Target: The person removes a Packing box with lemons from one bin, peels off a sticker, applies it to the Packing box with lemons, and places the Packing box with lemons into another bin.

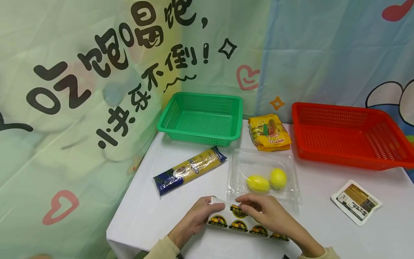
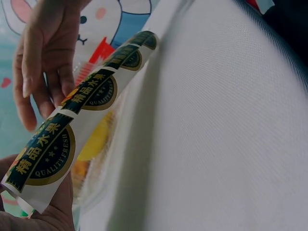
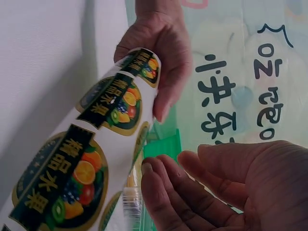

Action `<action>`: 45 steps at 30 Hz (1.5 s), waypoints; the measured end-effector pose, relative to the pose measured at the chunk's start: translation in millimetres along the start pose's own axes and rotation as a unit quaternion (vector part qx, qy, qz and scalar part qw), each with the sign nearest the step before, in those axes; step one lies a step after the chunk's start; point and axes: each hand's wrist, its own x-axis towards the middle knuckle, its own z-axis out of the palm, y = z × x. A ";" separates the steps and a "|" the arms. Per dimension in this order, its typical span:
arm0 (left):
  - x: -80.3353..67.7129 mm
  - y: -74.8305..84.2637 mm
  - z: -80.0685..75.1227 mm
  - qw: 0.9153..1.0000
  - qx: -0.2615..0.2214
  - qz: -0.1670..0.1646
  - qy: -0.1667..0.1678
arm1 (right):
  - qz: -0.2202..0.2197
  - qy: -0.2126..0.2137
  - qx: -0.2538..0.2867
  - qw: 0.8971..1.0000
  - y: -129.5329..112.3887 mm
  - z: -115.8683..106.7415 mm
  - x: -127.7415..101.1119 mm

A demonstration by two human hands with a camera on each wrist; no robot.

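A white sheet of round fruit stickers (image 1: 239,226), printed with dark bands, is held above the near side of the table. My left hand (image 1: 198,214) grips its left end, thumb on top. Over the upper edge hovers my right hand (image 1: 271,214). Its fingers are loosely bent, and in the right wrist view the thumb and fingertips (image 3: 154,187) stand apart with nothing between them. Just beyond the sheet lies a clear plastic box (image 1: 237,169) with two lemons (image 1: 258,183) in it. Whether its lid is fastened I cannot tell.
A blue and yellow spaghetti packet (image 1: 191,171) lies left of the box. Behind are a green basket (image 1: 200,136), a yellow snack bag (image 1: 270,133) and a red basket (image 1: 352,160). On the right is a white packet with a brown label (image 1: 355,202). A printed cloth (image 1: 220,21) hangs behind.
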 end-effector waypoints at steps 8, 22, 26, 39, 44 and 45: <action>-1.0 3.2 2.5 1.000 -0.008 0.000 -0.002 | 0.007 -0.003 -0.027 1.000 -1.3 5.0 0.4; -2.0 4.7 6.2 1.000 -0.024 0.004 0.002 | 0.007 -0.007 -0.036 0.999 1.5 14.2 2.5; -2.4 5.2 8.0 1.000 -0.027 0.006 0.007 | -0.008 -0.001 -0.044 0.999 1.7 18.7 3.0; -0.9 1.4 11.7 0.999 -0.040 0.018 0.010 | 0.000 0.009 -0.064 0.998 0.2 25.7 4.5; -0.6 1.8 11.9 0.999 -0.042 0.016 0.007 | 0.004 0.016 -0.073 0.997 -0.9 26.0 5.1; -0.7 2.2 12.0 0.999 -0.043 0.016 0.006 | 0.005 0.018 -0.075 0.997 -1.4 25.9 5.3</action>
